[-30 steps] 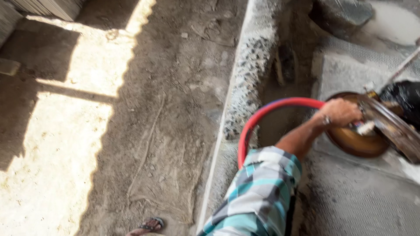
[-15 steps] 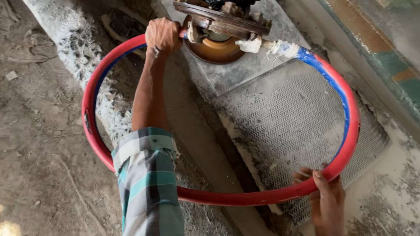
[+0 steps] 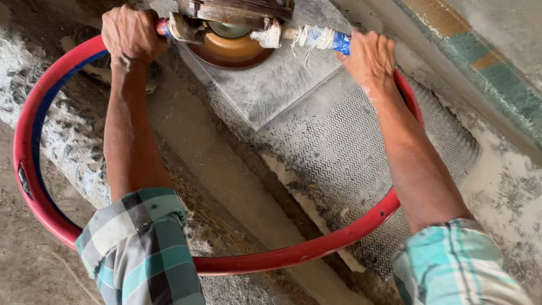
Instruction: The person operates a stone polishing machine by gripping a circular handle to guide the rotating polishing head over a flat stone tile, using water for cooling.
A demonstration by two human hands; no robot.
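Observation:
A red hoop-shaped handle (image 3: 265, 258) with a blue inner side loops round both my forearms. At its far end it carries a grinding machine (image 3: 234, 16) with a round orange-brown disc (image 3: 228, 52) resting on a grey stone slab (image 3: 271, 90). My left hand (image 3: 131, 35) grips the hoop just left of the machine. My right hand (image 3: 370, 56) grips the hoop's taped blue-and-white part just right of it. Both sleeves are checked teal, white and black.
A slab with a fine zigzag texture (image 3: 350, 147) lies below the smooth one. A rough concrete curb (image 3: 62, 135) runs along the left beside dirt ground. At the upper right stands a wall edge with a teal and brown band (image 3: 480, 73).
My right hand has left the hoop's near side and now grips its far end beside the machine. The view has come closer over the slab.

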